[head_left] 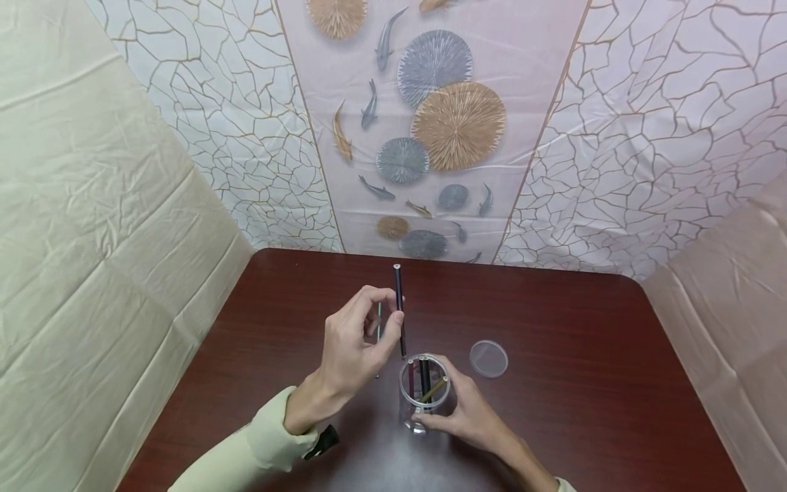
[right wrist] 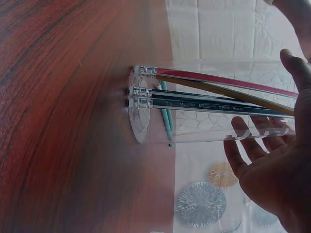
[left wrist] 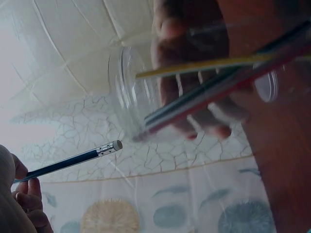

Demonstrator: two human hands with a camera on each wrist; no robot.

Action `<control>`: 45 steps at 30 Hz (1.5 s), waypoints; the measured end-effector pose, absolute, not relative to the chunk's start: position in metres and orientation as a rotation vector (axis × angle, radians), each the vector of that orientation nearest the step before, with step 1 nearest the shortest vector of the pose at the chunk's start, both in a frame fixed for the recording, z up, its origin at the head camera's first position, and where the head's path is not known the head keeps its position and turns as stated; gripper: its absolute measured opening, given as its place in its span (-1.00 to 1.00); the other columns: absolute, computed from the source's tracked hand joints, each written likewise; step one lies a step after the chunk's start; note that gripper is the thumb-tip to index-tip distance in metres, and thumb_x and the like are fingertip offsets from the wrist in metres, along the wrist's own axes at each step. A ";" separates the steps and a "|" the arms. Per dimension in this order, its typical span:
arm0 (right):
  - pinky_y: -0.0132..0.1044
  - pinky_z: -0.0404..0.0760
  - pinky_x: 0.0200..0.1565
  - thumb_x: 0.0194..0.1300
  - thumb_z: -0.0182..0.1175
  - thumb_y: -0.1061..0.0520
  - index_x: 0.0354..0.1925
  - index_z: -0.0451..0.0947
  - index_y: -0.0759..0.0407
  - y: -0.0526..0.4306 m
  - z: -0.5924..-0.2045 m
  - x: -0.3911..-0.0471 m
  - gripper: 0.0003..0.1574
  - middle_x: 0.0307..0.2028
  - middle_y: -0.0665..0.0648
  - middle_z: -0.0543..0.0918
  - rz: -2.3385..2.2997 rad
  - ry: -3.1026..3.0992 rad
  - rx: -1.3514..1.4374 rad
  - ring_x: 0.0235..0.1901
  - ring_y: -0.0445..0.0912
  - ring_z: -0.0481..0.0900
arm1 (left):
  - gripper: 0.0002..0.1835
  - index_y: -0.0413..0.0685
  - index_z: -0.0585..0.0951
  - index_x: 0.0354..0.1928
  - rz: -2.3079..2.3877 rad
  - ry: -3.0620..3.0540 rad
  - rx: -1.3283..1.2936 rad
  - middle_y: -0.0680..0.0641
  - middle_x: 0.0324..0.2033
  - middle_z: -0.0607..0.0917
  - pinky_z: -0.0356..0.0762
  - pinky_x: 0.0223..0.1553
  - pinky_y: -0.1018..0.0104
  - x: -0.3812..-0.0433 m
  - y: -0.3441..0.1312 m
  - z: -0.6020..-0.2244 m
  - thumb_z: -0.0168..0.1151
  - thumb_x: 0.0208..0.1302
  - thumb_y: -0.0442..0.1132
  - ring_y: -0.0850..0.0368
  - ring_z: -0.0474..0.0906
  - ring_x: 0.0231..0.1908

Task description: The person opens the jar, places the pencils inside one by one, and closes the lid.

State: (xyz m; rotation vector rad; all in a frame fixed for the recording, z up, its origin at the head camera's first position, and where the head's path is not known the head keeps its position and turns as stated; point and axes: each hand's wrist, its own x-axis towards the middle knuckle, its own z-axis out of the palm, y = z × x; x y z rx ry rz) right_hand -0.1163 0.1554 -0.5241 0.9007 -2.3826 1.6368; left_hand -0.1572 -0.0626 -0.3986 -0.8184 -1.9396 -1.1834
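In the head view my left hand (head_left: 350,345) pinches a dark pencil (head_left: 398,283) between thumb and fingers, nearly upright. Its lower end is close over the far rim of a clear jar (head_left: 406,411). The left wrist view shows that pencil's eraser end (left wrist: 114,145) toward the jar mouth. My right hand (head_left: 470,410) grips the jar around its side, thumb at the near side. Inside lean several pencils, eraser ends down: a red pencil (right wrist: 209,78), a yellow pencil (right wrist: 233,92) and dark pencils (right wrist: 189,105).
On the brown table (head_left: 553,328), a round clear lid (head_left: 488,359) lies to the right of the jar. Something thin and green, like a pencil (head_left: 379,314), lies behind my left hand. A patterned cloth (head_left: 455,205) hangs beyond the table's far edge.
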 end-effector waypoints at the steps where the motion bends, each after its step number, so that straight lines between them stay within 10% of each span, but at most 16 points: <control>1: -0.27 0.59 0.21 -0.08 0.70 0.32 0.39 0.42 0.17 0.156 -0.524 -0.116 0.09 0.09 0.06 0.72 1.644 -2.387 0.899 0.06 -0.11 0.69 | -0.83 -0.11 0.65 -0.06 -1.187 -1.936 -0.829 0.06 -0.44 0.54 0.19 -0.58 0.54 -0.156 -0.061 -0.400 0.31 0.33 -0.36 0.31 0.27 -0.58; 30: 0.06 0.65 0.08 -0.01 0.67 0.31 0.37 0.42 0.22 0.152 -0.498 -0.107 0.02 0.02 0.13 0.74 1.672 -2.362 0.914 -0.05 0.07 0.73 | -0.80 0.00 0.64 -0.08 -1.179 -2.051 -0.832 0.14 -0.45 0.55 0.18 -0.57 0.61 -0.142 -0.046 -0.446 0.37 0.29 -0.34 0.40 0.25 -0.58; 45: -0.24 0.58 0.21 0.02 0.66 0.29 0.40 0.42 0.18 0.152 -0.494 -0.106 0.02 0.09 0.03 0.71 1.695 -2.363 0.919 0.01 0.16 0.72 | -0.79 0.04 0.65 -0.08 -1.248 -2.088 -0.785 0.10 -0.49 0.58 0.19 -0.57 0.62 -0.135 -0.042 -0.462 0.36 0.27 -0.35 0.45 0.24 -0.58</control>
